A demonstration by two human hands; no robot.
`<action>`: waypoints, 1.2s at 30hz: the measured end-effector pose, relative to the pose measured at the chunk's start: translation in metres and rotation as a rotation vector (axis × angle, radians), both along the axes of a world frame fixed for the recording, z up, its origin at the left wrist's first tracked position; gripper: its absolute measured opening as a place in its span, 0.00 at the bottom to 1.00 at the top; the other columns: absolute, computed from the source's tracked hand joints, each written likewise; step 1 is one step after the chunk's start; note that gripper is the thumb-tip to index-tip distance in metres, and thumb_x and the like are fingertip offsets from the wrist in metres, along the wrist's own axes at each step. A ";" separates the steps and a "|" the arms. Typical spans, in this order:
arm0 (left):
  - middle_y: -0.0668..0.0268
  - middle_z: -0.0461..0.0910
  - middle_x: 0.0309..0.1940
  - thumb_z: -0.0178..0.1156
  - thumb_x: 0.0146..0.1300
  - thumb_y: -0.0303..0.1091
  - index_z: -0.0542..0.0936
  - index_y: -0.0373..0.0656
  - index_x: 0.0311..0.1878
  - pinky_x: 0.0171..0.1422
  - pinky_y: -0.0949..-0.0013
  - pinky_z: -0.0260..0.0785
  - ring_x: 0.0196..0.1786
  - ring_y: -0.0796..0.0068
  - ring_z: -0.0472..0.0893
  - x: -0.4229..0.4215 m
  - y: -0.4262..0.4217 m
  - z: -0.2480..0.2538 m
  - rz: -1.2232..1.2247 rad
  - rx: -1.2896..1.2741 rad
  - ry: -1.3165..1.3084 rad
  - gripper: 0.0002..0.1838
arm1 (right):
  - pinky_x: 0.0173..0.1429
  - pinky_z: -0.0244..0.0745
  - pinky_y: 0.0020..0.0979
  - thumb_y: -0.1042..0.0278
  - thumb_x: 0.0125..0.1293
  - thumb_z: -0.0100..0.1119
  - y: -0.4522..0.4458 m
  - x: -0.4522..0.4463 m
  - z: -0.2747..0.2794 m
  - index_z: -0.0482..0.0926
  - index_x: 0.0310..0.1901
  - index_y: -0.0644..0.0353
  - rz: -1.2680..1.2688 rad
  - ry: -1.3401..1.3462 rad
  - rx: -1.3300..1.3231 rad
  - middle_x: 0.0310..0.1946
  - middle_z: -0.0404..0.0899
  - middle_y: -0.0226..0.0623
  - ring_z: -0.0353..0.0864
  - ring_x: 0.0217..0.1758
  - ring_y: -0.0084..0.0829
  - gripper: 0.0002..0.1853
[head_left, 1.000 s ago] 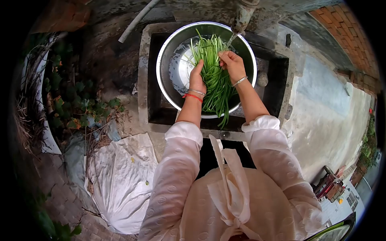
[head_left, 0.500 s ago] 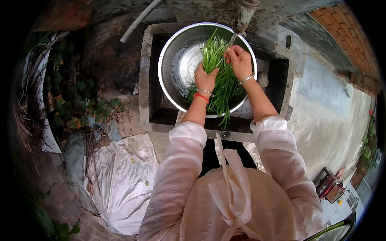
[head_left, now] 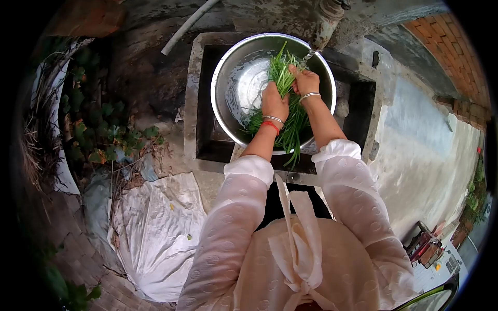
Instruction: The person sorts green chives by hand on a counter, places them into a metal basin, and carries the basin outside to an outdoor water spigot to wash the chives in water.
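A bunch of long green chives [head_left: 293, 124] lies in a wide metal basin [head_left: 226, 96], with pale stem ends pointing up and away from me and leaves draping over the near rim. My left hand [head_left: 275, 103] is closed around the bunch near its middle. Just to the right and higher up, my right hand [head_left: 306, 83] is closed on the stems, thumb and fingers pressed in among them. Its fingertips are partly hidden. Water [head_left: 310, 54] runs from a pipe at the basin's far right edge, and some lies in the basin bottom.
The basin rests on a concrete sink [head_left: 191, 103] with dark hollows at both sides. A crusted tap pipe [head_left: 327, 28] hangs over it, and a thin grey pipe [head_left: 189, 26] slants at upper left. White sheeting [head_left: 161, 228] and leafy plants [head_left: 106, 124] are on the left.
My right hand has come down and left from beside the water onto the chive stems. My left hand still grips the bunch. The whole view has shifted slightly.
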State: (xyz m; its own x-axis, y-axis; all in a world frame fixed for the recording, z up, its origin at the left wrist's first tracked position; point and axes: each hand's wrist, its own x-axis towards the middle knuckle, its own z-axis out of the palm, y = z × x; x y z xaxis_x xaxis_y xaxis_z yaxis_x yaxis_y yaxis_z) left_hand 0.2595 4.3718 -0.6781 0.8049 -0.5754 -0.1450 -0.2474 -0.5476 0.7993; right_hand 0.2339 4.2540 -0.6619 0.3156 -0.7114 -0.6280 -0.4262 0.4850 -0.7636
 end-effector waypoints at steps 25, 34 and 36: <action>0.64 0.71 0.56 0.66 0.54 0.36 0.62 0.42 0.64 0.60 0.65 0.64 0.58 0.68 0.70 0.047 0.049 0.060 0.120 -0.398 1.111 0.35 | 0.57 0.64 0.41 0.69 0.59 0.50 0.104 -0.008 0.040 0.54 0.63 0.71 0.341 0.025 -0.557 0.52 0.65 0.59 0.66 0.55 0.54 0.31; 0.64 0.72 0.54 0.54 0.63 0.42 0.67 0.39 0.60 0.63 0.62 0.62 0.56 0.67 0.71 0.031 0.050 0.121 0.068 -1.001 1.454 0.26 | 0.70 0.44 0.48 0.63 0.55 0.52 0.119 -0.015 0.155 0.41 0.68 0.72 0.649 -0.167 -0.736 0.68 0.46 0.58 0.48 0.70 0.53 0.44; 0.64 0.72 0.54 0.53 0.63 0.43 0.68 0.39 0.59 0.62 0.62 0.63 0.56 0.67 0.71 0.037 0.040 0.108 0.071 -0.912 1.261 0.25 | 0.70 0.45 0.48 0.61 0.56 0.51 0.101 -0.028 0.173 0.44 0.67 0.72 0.726 -0.132 -0.834 0.68 0.47 0.56 0.48 0.71 0.50 0.42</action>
